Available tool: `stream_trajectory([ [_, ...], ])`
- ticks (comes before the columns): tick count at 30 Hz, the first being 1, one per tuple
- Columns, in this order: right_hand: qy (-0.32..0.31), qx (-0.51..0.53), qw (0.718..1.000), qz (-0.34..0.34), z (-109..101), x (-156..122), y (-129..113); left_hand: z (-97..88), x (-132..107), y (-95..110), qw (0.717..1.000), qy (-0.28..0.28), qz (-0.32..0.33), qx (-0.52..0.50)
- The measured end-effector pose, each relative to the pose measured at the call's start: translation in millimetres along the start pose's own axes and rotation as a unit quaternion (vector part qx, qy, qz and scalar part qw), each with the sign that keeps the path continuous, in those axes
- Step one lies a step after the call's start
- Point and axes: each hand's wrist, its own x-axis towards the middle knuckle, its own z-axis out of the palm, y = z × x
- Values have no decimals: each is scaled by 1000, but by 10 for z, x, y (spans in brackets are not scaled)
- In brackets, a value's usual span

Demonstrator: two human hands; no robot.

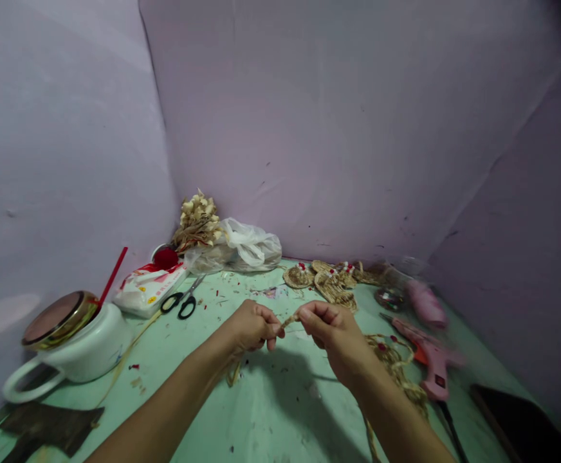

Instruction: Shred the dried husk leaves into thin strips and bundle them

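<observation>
Above the green tabletop [271, 411], my left hand [251, 326] and my right hand [331, 331] are both closed, pinching a short length of tan straw cord [289, 319] stretched between them. More of the cord trails down under my left wrist, and a loose tangle of it [396, 366] lies beside my right forearm. Both fists are held close together, fingers curled inward.
Black scissors [181, 302], a white packet [148, 289] and a white lidded mug with red straw [75, 341] are at left. Woven straw pieces [331, 283] lie behind my hands. A pink glue gun [430, 360] lies at right. Plastic bag [246, 247] and dried flowers [196, 222] stand by the wall.
</observation>
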Motion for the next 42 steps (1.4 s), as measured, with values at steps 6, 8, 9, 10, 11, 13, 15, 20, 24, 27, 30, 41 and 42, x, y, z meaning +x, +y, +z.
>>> stream_trajectory([
  [6,-17,-90,996,-10,-231,76,2,-207,65,-54,992,-17,-2,-127],
  [8,-4,-115,993,-12,-298,107,26,-270,69,-52,979,-46,-19,-197],
  [9,17,-119,993,-11,-310,117,39,-288,65,-45,971,-65,-25,-227],
  [10,45,-122,992,-8,-308,125,51,-297,58,-36,964,-86,-29,-252],
  [11,77,-121,990,-3,-295,129,63,-299,49,-26,956,-106,-33,-273],
  [13,131,-111,985,6,-252,132,89,-286,29,-7,942,-133,-40,-305],
  [15,156,-107,982,12,-210,132,126,-265,7,5,935,-139,-40,-323],
  [20,160,-195,967,-25,-178,121,255,-204,-37,19,946,-106,-1,-305],
  [24,198,-229,952,-44,-174,126,308,-171,-41,16,964,-75,23,-256],
  [27,205,-207,956,-41,-140,137,289,-140,-28,0,975,-46,48,-212],
  [30,151,-151,977,-27,-81,121,229,-65,-16,-20,988,-9,82,-133],
  [41,76,-181,980,-34,64,39,173,260,19,-103,973,112,169,106],
  [42,85,-170,981,-41,58,46,179,253,30,-113,973,118,162,110],
])
